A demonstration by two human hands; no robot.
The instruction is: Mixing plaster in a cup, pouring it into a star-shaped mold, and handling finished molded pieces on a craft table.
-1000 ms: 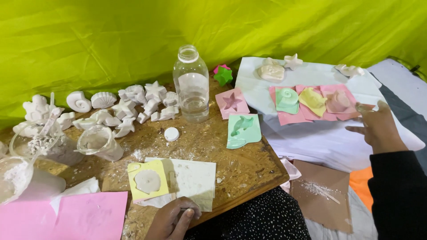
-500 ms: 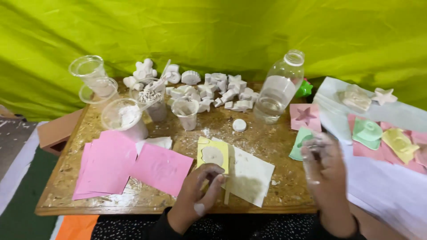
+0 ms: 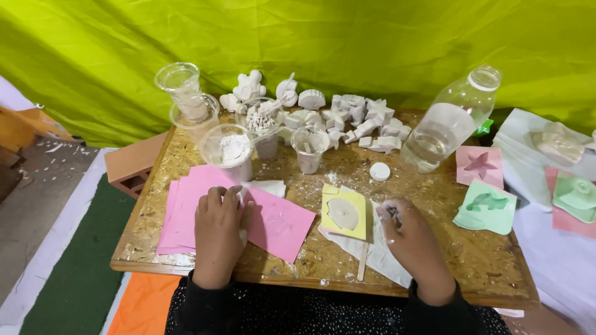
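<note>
Left hand (image 3: 218,231) lies flat, open, on the pink paper sheets (image 3: 192,208); right hand (image 3: 410,242) seems curled round something small beside the yellow square mould (image 3: 344,211) — a nudge could spill its wet white fill.

Left hand (image 3: 218,231) flat on paper sheets (image 3: 192,205), left of mould (image 3: 344,211); right hand (image 3: 413,239) just right of it; cups (image 3: 231,147), bottle (image 3: 448,124) behind.

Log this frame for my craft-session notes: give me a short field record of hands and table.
left hand: flat on the pink paper sheets
right hand: on white paper beside the yellow mould, small item pinched, unclear
wooden stick: under that hand's edge
bottle: open, its white cap on the table
back row: white plaster casts
</note>
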